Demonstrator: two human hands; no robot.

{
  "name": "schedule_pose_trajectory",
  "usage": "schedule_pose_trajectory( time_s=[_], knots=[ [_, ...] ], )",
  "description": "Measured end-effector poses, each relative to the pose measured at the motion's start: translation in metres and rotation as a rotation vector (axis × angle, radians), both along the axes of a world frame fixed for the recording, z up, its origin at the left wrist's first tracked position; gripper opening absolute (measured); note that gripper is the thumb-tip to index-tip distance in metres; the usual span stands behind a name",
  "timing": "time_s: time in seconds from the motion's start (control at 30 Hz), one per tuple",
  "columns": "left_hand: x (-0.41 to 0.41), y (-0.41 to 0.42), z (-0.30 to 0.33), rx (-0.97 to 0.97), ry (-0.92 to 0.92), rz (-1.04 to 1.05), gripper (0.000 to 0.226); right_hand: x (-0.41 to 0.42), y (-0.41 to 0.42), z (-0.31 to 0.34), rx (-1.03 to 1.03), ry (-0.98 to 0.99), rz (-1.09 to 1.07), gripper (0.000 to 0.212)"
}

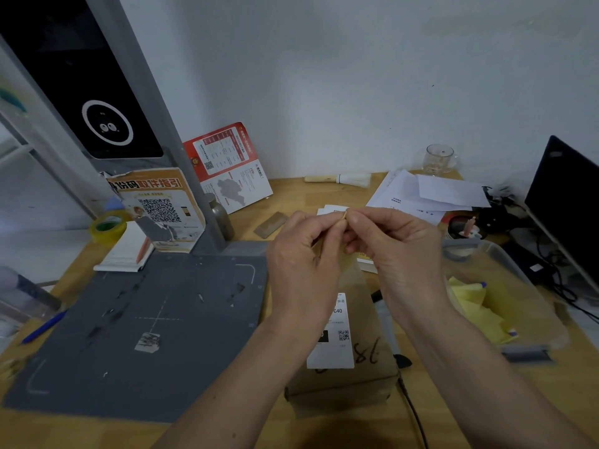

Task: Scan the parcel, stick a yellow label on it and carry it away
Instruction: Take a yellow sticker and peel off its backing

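A brown cardboard parcel point(359, 380) lies on the wooden desk under my forearms, with a white shipping label point(330, 351) and a handwritten number on top. Above it, my left hand point(301, 254) and my right hand point(398, 251) meet, fingertips pinched together on a small yellowish label point(344, 216) held edge-on between them. The parcel sits to the right of the grey scanner mat point(146, 328), whose post and dark scanner head point(97, 92) rise at the left.
A clear plastic tray point(518, 306) with yellow labels point(476, 306) stands at the right. Papers point(431, 192), a glass mug point(439, 158), a brush, leaflets, a yellow tape roll point(108, 223), a blue pen point(45, 325) and a dark monitor point(567, 202) ring the desk.
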State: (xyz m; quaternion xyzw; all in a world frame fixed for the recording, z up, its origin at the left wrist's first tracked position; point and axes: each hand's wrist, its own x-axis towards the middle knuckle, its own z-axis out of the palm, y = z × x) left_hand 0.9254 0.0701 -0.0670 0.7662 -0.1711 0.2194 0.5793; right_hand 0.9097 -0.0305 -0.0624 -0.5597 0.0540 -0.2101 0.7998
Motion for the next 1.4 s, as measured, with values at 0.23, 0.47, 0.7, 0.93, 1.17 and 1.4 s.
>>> schedule_pose_trajectory(
  time_s=[0.23, 0.47, 0.7, 0.93, 1.17, 1.4],
  knots=[
    [-0.001, 0.0, 0.0, -0.004, 0.011, 0.004, 0.021, -0.003, 0.0, 0.002, 0.024, 0.013, 0.015, 0.009],
    [-0.002, -0.001, -0.002, 0.032, -0.044, 0.024, 0.02, -0.004, -0.001, 0.002, -0.001, 0.044, -0.016, 0.005],
    [-0.002, -0.002, -0.003, 0.067, -0.059, 0.018, 0.015, -0.005, -0.004, 0.002, 0.017, 0.04, 0.008, 0.005],
    [-0.003, -0.003, -0.002, 0.023, 0.01, 0.001, 0.022, -0.005, -0.004, 0.001, -0.029, 0.032, -0.018, 0.006],
    [-0.004, -0.003, 0.005, -0.158, 0.227, -0.11, 0.023, -0.006, -0.002, -0.005, -0.446, -0.075, -0.244, 0.016],
    [-0.009, -0.005, 0.009, -0.183, 0.217, -0.103, 0.022, -0.004, -0.001, -0.013, -0.654, -0.191, -0.395, 0.012]
  ],
)
